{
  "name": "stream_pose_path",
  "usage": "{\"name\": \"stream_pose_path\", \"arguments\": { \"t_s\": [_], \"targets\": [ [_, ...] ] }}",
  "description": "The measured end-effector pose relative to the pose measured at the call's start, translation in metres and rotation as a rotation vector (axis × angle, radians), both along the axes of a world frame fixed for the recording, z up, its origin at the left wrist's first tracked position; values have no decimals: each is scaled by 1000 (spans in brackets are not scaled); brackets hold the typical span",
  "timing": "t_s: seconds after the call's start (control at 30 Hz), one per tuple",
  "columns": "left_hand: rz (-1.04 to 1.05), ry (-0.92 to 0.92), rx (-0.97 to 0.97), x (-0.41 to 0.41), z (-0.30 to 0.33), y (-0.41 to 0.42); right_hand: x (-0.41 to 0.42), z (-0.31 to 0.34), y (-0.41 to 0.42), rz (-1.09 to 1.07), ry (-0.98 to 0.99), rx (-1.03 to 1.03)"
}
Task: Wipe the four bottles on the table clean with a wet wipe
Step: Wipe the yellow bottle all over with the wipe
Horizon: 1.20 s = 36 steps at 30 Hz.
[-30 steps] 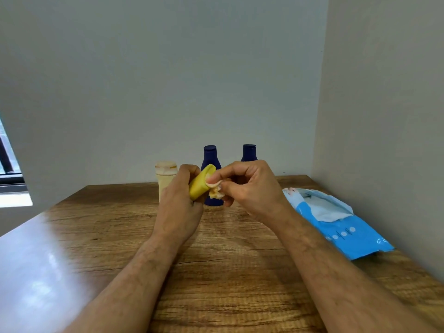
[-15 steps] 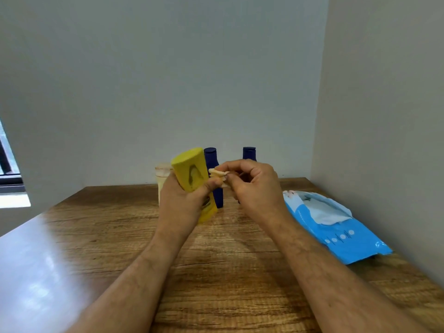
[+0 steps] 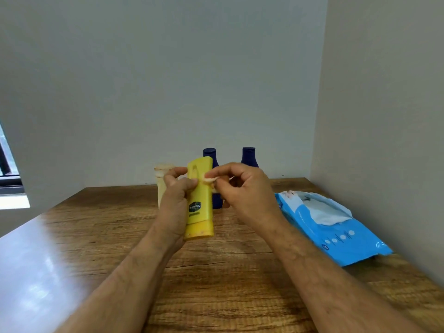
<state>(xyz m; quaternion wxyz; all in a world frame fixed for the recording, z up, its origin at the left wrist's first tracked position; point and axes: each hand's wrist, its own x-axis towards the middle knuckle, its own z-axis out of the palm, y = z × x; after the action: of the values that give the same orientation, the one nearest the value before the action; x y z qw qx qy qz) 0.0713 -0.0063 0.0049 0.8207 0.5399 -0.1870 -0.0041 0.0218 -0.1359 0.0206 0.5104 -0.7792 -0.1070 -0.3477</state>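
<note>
Above the table (image 3: 228, 272), the left hand (image 3: 174, 207) grips the yellow bottle (image 3: 200, 203), held cap-down and slightly tilted. The right hand (image 3: 242, 191) pinches a small wipe (image 3: 209, 180) against the bottle's upper edge. Behind stand a cream bottle (image 3: 160, 183) and two blue bottles (image 3: 248, 156), apparently untouched. At right lies the wipe pack (image 3: 336, 239).

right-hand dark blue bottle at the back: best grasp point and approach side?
Probably the narrow neck just under the cap of the right dark blue bottle, coming from above. It stands upright, the neck is its slimmest visible part, and the right hand hides its body.
</note>
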Motion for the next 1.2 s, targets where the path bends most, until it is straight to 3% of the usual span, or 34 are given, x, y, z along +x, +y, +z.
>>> {"name": "stream_pose_path", "arguments": {
  "t_s": [0.13,0.4,0.57,0.63,0.83,1.07,1.2],
  "targets": [
    [-198,-13,-66,-11,5,-7,5,0,-8,-127,-14,66],
    [-63,-78,-190,-1,1,0,-1,0,0,-38,-25,57],
    [-202,-74,-207,2,-1,2,3,-1,-5,-161,-33,98],
    [-208,-88,-112,2,-2,2,4,0,-7,-160,-34,123],
    [-32,-435,403,1,-5,-5,2,2,-5,-146,-23,84],
    [154,-431,455,3,-6,-8,5,4,-12,-109,-4,257],
    [118,-374,376,3,-6,-6,4,2,-7,-64,25,151]
  ]
}}
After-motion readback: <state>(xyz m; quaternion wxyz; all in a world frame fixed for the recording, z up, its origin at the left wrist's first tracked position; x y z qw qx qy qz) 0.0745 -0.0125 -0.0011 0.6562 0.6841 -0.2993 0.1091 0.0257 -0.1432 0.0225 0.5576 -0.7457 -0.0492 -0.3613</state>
